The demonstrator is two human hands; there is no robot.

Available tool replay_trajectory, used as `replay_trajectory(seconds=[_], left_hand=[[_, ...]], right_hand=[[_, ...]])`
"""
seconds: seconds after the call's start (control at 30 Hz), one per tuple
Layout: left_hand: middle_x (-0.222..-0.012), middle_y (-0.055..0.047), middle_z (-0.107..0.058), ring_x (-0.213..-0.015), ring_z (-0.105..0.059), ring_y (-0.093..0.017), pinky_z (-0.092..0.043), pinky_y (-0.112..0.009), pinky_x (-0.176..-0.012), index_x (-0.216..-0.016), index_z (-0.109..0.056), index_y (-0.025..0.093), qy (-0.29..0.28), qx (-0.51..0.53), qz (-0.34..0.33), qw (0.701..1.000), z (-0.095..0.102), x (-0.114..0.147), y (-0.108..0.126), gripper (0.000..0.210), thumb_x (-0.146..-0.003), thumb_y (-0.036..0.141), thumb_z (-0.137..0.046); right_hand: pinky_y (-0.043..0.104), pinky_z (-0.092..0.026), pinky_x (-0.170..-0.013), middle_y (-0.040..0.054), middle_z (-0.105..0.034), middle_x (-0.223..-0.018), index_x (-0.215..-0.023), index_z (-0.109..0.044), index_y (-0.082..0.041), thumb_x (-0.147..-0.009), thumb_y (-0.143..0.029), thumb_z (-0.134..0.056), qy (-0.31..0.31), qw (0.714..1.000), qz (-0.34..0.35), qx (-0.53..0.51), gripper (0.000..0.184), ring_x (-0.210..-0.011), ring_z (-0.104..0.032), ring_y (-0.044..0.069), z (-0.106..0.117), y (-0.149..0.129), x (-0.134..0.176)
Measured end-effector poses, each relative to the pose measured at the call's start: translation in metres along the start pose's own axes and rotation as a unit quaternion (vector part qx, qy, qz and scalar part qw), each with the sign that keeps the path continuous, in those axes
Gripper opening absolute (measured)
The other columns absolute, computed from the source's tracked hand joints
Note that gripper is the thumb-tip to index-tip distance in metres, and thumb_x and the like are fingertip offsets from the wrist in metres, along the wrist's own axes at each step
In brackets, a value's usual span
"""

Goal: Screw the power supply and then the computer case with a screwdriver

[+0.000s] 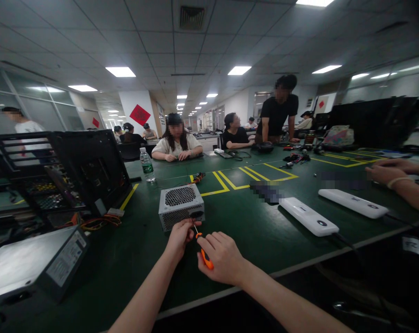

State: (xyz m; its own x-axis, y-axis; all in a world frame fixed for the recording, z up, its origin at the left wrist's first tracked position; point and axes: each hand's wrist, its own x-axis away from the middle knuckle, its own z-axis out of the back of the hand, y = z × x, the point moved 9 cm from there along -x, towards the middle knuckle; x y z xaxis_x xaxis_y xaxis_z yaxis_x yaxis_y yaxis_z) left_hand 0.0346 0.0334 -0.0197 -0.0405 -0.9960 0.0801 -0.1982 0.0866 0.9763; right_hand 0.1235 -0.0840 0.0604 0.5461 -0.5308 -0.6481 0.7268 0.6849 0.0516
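Observation:
A grey metal computer power supply unit (173, 216) with a honeycomb vent on top and a dark socket on its near face sits on the green table. My right hand (223, 256) is wrapped round the orange handle of a screwdriver (206, 260), its thin shaft angled up and left. My left hand (180, 237) is at the near face of the power supply unit, with thumb and fingers pinched together beside the screwdriver's tip. Whatever lies between those fingertips is too small to make out.
An open black computer case (101, 171) stands at left, behind a second power supply unit (32, 263). A water bottle (147, 166) stands farther back. White power banks (308, 216) lie at right, near a co-worker's hands (390, 172). Other people are around the table.

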Motion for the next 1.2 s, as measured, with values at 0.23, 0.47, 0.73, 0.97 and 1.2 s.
replay_trajectory(seconds=[0.23,0.47,0.73,0.97,1.2], left_hand=[[-0.076,-0.008,-0.064,-0.036,-0.034,-0.001,-0.017,-0.017,-0.036,-0.077,-0.062,0.007,0.001,0.000,-0.005,1.000,-0.001,0.002,0.002,0.022,-0.061,0.020,-0.054],[-0.074,-0.009,-0.064,-0.036,-0.033,-0.001,-0.015,-0.018,-0.035,-0.079,-0.060,0.007,-0.006,-0.003,-0.004,1.000,-0.003,0.005,0.005,0.022,-0.064,0.022,-0.053],[-0.087,-0.013,-0.065,-0.036,-0.035,-0.001,-0.017,-0.018,-0.035,-0.084,-0.058,0.008,-0.001,-0.002,-0.007,1.000,0.000,0.002,0.001,0.023,-0.065,0.021,-0.053],[-0.083,-0.010,-0.065,-0.036,-0.034,-0.001,-0.021,-0.017,-0.035,-0.083,-0.062,0.008,0.002,0.000,-0.002,1.000,0.001,0.003,0.001,0.026,-0.062,0.022,-0.055],[-0.081,-0.010,-0.065,-0.037,-0.035,-0.001,-0.018,-0.016,-0.035,-0.083,-0.061,0.008,0.001,-0.015,-0.005,1.000,0.000,0.004,0.002,0.024,-0.064,0.020,-0.052]], right_hand=[[0.029,-0.035,-0.062,0.0053,-0.053,-0.075,-0.085,-0.055,-0.016,-0.077,-0.025,-0.044,0.005,0.999,-0.047,0.014,0.017,-0.069,-0.046,0.016,0.003,0.003,0.002],[0.030,-0.045,-0.066,0.0072,-0.051,-0.087,-0.097,-0.052,-0.016,-0.075,-0.015,-0.048,0.009,0.968,-0.217,-0.127,0.022,-0.077,-0.053,0.018,-0.001,0.014,0.016],[0.021,-0.040,-0.039,-0.0012,-0.055,-0.061,-0.087,-0.044,-0.016,-0.075,-0.016,-0.049,-0.037,0.564,-0.535,-0.628,0.013,-0.048,-0.054,0.012,-0.061,0.035,0.047],[0.010,-0.021,-0.031,-0.0014,-0.053,-0.058,-0.077,-0.043,-0.016,-0.074,-0.017,-0.054,0.005,0.403,-0.575,-0.712,0.011,-0.040,-0.045,0.004,-0.077,0.015,0.040],[0.010,-0.031,-0.034,-0.0021,-0.049,-0.053,-0.071,-0.047,-0.013,-0.081,-0.023,-0.046,0.030,0.313,-0.608,-0.730,0.014,-0.040,-0.046,0.003,-0.085,0.008,0.043]])
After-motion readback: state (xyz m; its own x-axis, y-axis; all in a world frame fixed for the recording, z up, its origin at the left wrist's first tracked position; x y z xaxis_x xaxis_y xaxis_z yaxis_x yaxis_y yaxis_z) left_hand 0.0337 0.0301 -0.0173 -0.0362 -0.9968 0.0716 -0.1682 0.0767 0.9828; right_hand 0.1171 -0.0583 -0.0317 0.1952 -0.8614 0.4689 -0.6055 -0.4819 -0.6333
